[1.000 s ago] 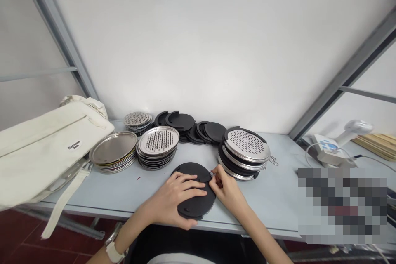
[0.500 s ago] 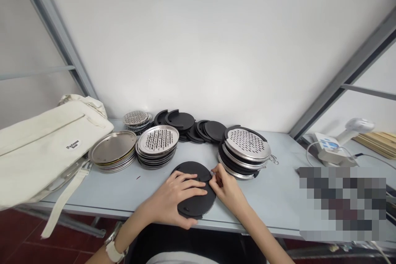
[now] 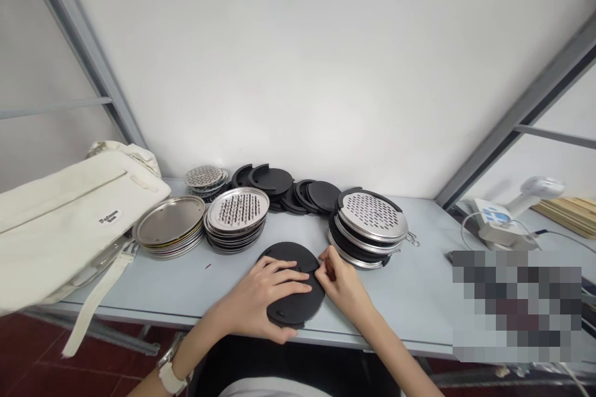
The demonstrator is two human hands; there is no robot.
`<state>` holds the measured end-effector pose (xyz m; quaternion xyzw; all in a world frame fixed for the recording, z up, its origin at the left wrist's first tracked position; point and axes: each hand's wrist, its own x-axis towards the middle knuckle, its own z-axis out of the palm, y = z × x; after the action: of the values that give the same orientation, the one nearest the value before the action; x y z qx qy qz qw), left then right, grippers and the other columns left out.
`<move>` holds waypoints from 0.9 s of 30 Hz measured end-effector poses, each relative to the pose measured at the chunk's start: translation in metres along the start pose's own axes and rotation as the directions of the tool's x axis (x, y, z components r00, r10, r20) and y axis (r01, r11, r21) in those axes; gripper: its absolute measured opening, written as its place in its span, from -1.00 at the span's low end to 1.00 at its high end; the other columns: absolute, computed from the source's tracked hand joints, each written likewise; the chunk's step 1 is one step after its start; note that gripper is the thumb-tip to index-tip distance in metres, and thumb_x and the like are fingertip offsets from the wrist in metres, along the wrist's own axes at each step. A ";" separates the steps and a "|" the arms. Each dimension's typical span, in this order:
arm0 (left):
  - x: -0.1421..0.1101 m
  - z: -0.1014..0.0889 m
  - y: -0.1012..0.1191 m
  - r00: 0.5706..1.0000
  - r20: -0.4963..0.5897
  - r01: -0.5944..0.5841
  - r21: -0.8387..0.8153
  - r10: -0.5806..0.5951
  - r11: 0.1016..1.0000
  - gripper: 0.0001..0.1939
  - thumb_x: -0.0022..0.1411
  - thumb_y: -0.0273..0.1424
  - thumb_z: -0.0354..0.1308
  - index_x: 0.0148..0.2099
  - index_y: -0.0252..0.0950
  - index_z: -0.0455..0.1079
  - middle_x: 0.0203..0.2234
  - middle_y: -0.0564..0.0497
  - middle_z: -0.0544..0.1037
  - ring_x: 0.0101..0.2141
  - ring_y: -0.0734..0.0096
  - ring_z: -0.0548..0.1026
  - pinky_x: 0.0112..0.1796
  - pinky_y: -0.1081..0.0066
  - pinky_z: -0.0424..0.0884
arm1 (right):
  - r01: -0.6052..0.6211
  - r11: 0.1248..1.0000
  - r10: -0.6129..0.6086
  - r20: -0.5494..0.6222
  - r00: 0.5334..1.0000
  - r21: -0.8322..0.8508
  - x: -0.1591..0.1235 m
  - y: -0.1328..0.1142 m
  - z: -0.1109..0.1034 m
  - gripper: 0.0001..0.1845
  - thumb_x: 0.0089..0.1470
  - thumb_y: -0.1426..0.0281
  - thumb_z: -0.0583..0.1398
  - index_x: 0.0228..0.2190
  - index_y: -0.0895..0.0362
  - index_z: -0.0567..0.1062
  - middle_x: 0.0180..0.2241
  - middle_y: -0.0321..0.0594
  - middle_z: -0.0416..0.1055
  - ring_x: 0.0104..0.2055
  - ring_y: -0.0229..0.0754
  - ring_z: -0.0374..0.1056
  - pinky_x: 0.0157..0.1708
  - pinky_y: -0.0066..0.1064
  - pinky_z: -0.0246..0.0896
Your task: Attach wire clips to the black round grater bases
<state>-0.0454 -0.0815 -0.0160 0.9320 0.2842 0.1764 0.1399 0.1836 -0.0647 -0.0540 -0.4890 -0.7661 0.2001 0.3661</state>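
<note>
A round black plastic disc (image 3: 294, 254) lies near the table's front edge. Across its left side rests my left hand (image 3: 270, 288), fingers stretched out and apart, the thumb by the near edge. My right hand (image 3: 339, 278) is closed in a pinch at the disc's right rim; the fingers hide whatever is between them. Just beyond it stands a stack of round graters in black holders (image 3: 370, 217), with a wire loop (image 3: 412, 239) sticking out at its right. Left of the disc is a pile of round metal graters (image 3: 239, 211).
Plain metal discs (image 3: 170, 220) are stacked beside a white bag (image 3: 79, 217) at the left. Along the wall sit smaller perforated discs (image 3: 203, 176) and several black holders (image 3: 279, 181). A white handheld device (image 3: 531, 192) and wooden boards (image 3: 568, 214) are at the right.
Both hands stay at the black disc, almost unmoved. A small shiny bit at my right fingertips showed before and is now hardly visible.
</note>
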 end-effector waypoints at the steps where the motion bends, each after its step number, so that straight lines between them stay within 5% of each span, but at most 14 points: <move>1: 0.000 0.000 0.000 1.000 -0.001 0.006 0.004 -0.006 1.000 -0.31 -0.02 -0.19 0.29 0.19 -0.06 0.25 0.16 0.07 0.35 0.20 0.07 0.20 0.15 0.13 0.07 | 0.018 1.000 -0.018 -0.002 1.000 -0.013 -0.001 0.000 0.001 -0.90 0.13 0.49 0.01 -0.39 0.06 0.17 -0.54 -0.41 0.17 -0.55 -0.29 0.15 -0.51 -0.48 0.07; 15: 0.002 -0.001 0.000 0.999 -0.023 0.026 0.017 -0.026 1.000 -0.32 0.01 -0.22 0.28 0.20 -0.08 0.25 0.16 0.03 0.36 0.19 0.05 0.21 0.14 0.13 0.08 | 0.044 0.999 -0.040 -0.168 0.985 0.022 0.000 0.000 -0.001 -0.82 0.29 0.39 -0.04 -0.08 0.11 0.18 -0.36 -0.21 0.34 -0.32 -0.16 0.35 -0.26 -0.36 0.25; 21: 0.001 -0.001 0.000 0.999 -0.021 0.029 0.005 -0.029 1.000 -0.32 0.01 -0.22 0.27 0.20 -0.08 0.25 0.16 0.03 0.35 0.20 0.05 0.20 0.14 0.13 0.07 | 0.081 0.995 -0.089 -0.156 0.984 -0.057 0.002 0.000 -0.003 -0.87 0.30 0.38 -0.04 -0.30 0.07 0.26 -0.35 -0.20 0.34 -0.28 -0.14 0.31 -0.24 -0.34 0.20; 27: 0.001 0.000 0.000 0.999 -0.017 0.035 -0.006 -0.035 0.999 -0.32 0.01 -0.24 0.27 0.21 -0.08 0.24 0.17 0.04 0.33 0.20 0.06 0.19 0.15 0.13 0.06 | 0.052 0.999 -0.054 -0.123 0.991 -0.015 0.002 -0.004 -0.005 -0.85 0.31 0.37 -0.05 -0.24 0.07 0.30 -0.32 -0.18 0.41 -0.30 -0.16 0.37 -0.25 -0.39 0.22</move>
<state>-0.0447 -0.0810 -0.0156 0.9249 0.3012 0.1826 0.1431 0.1846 -0.0648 -0.0476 -0.4819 -0.7558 0.1553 0.4153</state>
